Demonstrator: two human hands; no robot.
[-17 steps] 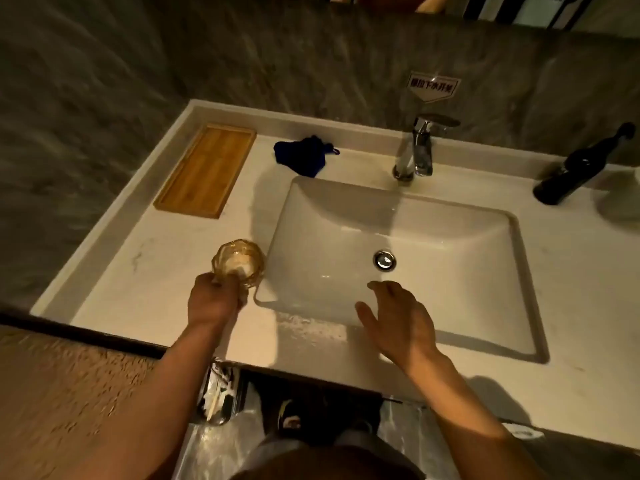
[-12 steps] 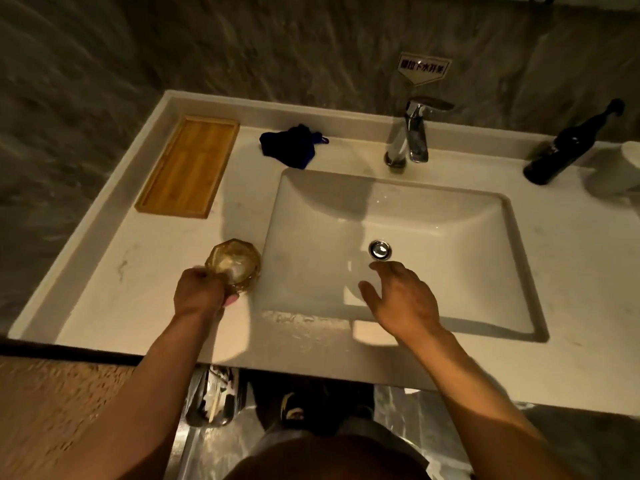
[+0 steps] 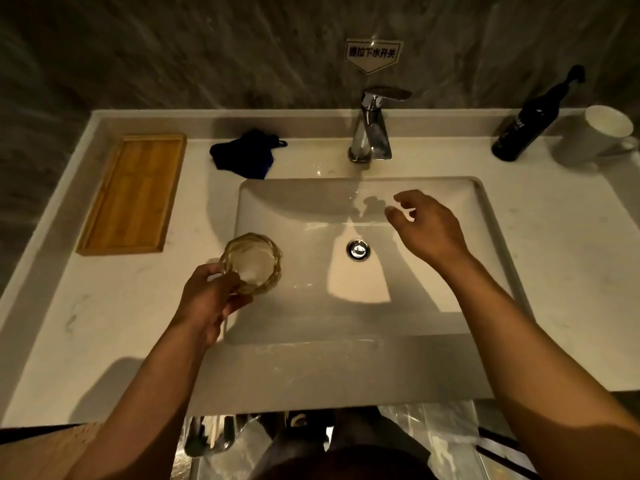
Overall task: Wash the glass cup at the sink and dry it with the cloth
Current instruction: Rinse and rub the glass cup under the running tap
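Note:
My left hand (image 3: pixel 207 299) grips a faceted glass cup (image 3: pixel 254 261), upright, over the left edge of the white rectangular sink (image 3: pixel 485 237). My right hand (image 3: pixel 427 228) hovers open over the back of the basin, fingers apart, below and to the right of the chrome faucet (image 3: pixel 372 129). No water runs from the spout. A dark blue cloth (image 3: pixel 244 157) lies crumpled on the counter behind the sink's left corner. The round drain (image 3: pixel 358 250) sits in the basin's middle.
A wooden tray (image 3: pixel 133 194) lies on the counter at the left. A dark bottle (image 3: pixel 530 123) and a white mug (image 3: pixel 595 136) stand at the back right. A stone wall with a small sign (image 3: pixel 373 55) rises behind the counter.
My left hand has carried the cup rightward from the counter to the basin's left edge. My right hand has risen from the basin's front toward the faucet. The view has tilted down.

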